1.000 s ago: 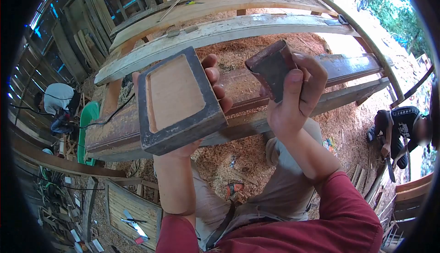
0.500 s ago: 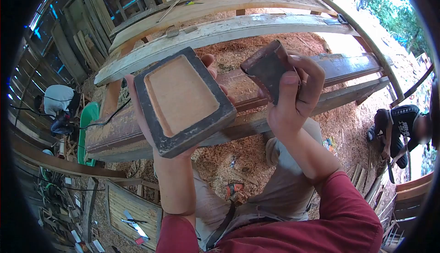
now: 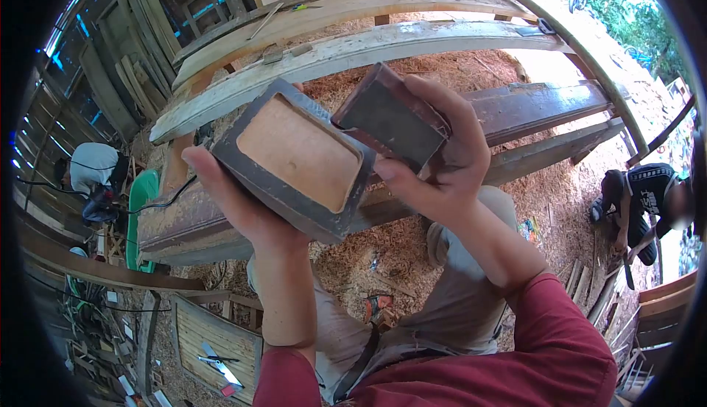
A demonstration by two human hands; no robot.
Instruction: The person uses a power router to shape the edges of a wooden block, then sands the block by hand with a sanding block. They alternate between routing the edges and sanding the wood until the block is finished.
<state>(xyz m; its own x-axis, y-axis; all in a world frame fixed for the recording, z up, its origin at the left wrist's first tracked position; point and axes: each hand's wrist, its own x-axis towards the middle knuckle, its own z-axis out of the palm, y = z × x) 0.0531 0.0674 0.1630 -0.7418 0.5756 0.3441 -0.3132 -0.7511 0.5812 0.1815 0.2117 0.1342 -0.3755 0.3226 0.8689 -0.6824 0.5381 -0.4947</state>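
Observation:
My left hand (image 3: 254,212) cradles a small wooden tray (image 3: 254,176) from below, thumb out along its left side. The tray has a thick dark rim and a pale, smooth recess (image 3: 302,153) with rounded corners. It is tilted, its recess facing me. In my right hand (image 3: 449,164) is a folded piece of sandpaper (image 3: 390,123), dark grey on the face toward me and reddish brown at the edges. My thumb and fingers pinch it at its right side. In this view the sandpaper's lower left corner overlaps the tray's right rim.
Long planks (image 3: 412,36) and a brown varnished beam (image 3: 530,112) lie across in front. Wood shavings (image 3: 390,260) cover the ground. One person (image 3: 96,171) crouches at left by a green tub (image 3: 143,201), another (image 3: 648,204) at right. An orange tool (image 3: 378,305) lies below.
The tray has turned clockwise in my left hand, whose thumb now sticks out at left. My right hand has moved left and slightly down, bringing the sandpaper close to the tray's rim.

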